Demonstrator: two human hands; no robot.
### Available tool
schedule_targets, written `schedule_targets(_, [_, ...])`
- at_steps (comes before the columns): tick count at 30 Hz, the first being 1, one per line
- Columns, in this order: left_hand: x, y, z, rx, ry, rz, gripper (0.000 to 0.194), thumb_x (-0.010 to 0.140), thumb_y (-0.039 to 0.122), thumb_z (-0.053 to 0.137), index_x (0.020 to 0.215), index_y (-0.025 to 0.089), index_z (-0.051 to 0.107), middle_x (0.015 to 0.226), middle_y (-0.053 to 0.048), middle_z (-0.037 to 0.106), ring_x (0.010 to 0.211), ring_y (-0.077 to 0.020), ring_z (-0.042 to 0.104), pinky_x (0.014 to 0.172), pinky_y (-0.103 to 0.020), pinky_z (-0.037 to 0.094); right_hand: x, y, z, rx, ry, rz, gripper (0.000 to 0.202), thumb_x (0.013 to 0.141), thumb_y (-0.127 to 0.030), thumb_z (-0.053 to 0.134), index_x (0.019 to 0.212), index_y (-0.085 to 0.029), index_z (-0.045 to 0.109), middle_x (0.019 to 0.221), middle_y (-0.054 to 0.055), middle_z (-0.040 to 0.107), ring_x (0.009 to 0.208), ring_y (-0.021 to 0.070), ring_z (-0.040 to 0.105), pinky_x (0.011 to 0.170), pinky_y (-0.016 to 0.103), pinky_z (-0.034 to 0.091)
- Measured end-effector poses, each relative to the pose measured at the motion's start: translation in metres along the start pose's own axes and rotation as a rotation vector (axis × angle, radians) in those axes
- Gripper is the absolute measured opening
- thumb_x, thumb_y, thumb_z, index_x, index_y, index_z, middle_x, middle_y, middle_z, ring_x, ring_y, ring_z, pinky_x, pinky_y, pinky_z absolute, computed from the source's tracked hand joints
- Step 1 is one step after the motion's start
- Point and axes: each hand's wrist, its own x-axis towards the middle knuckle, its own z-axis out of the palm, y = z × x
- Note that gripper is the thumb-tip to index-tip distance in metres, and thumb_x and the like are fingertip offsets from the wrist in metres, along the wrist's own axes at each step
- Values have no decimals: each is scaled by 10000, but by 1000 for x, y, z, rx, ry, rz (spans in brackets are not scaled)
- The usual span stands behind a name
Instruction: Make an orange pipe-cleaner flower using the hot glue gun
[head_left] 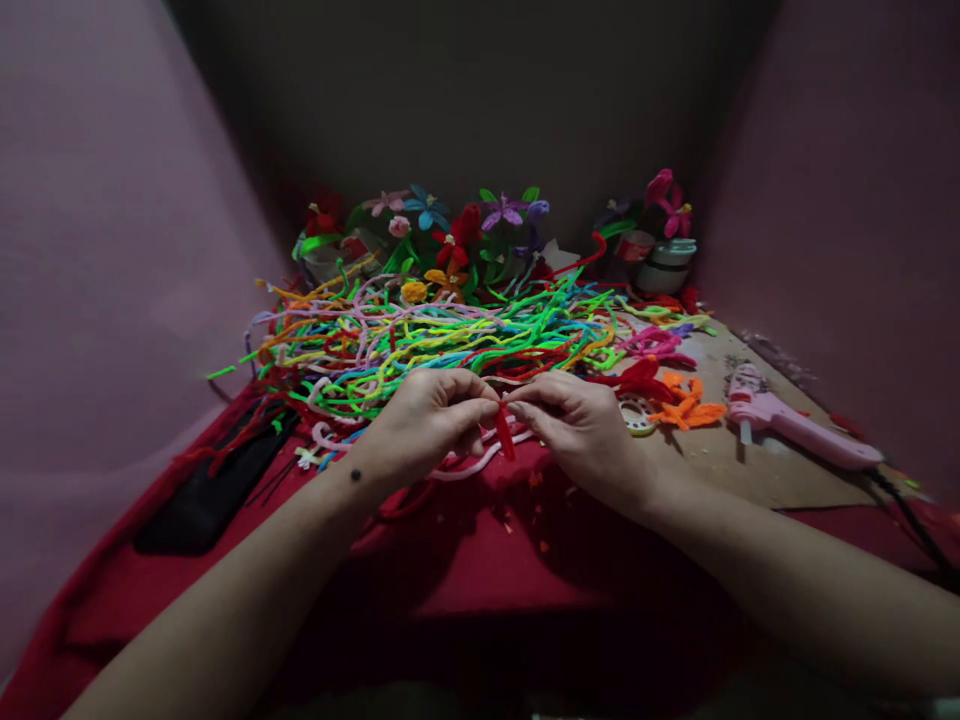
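Observation:
A short folded red pipe cleaner point(506, 437) hangs down between my two hands, over the near edge of a heap of pipe cleaners point(450, 335). My left hand point(439, 415) pinches its top between thumb and forefinger. From the other side my right hand point(577, 425) pinches at the same spot, the fingertips almost meeting. Just right of my right hand lie a red pipe-cleaner piece point(641, 382), an orange pipe-cleaner flower point(686, 402) and a roll of tape point(637, 415), partly hidden by the hand.
Pipe-cleaner flowers point(450, 240) stand along the back, beside a lidded jar point(666, 265). A pink glue gun point(799, 425) with a cord rests on a cardboard sheet point(727, 480) at right. At left a black phone point(214, 490) lies on the red cloth point(495, 570).

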Motion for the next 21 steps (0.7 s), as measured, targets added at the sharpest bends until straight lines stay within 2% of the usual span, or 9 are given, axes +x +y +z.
schedule_targets(3, [0, 0, 0, -48, 19, -14, 123, 715, 247, 584, 685, 129, 599, 429, 23, 539, 379, -79, 466, 390, -173, 331, 4, 1, -1, 350, -143, 337, 124, 733, -253, 616, 706, -151, 683, 608, 13, 619, 537, 108, 506, 509, 237, 382])
schedule_targets(6, [0, 1, 0, -79, 24, -6, 128, 709, 251, 594, 677, 127, 590, 425, 21, 536, 374, -77, 462, 379, -169, 322, 6, 9, -1, 595, -232, 514, 156, 681, -288, 668, 669, -133, 671, 466, -39, 514, 393, 53, 356, 397, 209, 240])
schedule_targets(8, [0, 1, 0, -88, 31, -1, 129, 710, 250, 595, 681, 125, 587, 425, 20, 535, 374, -75, 459, 376, -167, 319, 6, 13, 0, 698, -273, 551, 158, 661, -281, 689, 625, -132, 652, 426, -51, 476, 365, 44, 321, 379, 213, 195])
schedule_targets(12, [-1, 2, 1, -87, 36, 9, 124, 715, 243, 587, 693, 121, 582, 426, 23, 529, 384, -76, 460, 396, -174, 345, 6, 11, 2, 784, -332, 584, 191, 641, -247, 703, 526, -128, 605, 401, -51, 456, 358, 45, 331, 377, 218, 194])
schedule_targets(18, [-2, 3, 5, -33, 81, 41, 118, 725, 223, 566, 671, 121, 587, 448, 41, 511, 387, -61, 421, 400, -178, 317, 6, 7, 4, 783, -333, 619, 147, 616, -236, 715, 581, -108, 651, 438, -36, 493, 400, 47, 373, 413, 213, 222])
schedule_targets(21, [-1, 2, 5, 24, 94, 114, 136, 739, 232, 558, 695, 121, 623, 502, 30, 541, 433, -74, 455, 437, -195, 347, 5, 10, 6, 801, -318, 627, 139, 594, -233, 727, 616, -115, 657, 462, -40, 507, 403, 42, 376, 418, 209, 233])
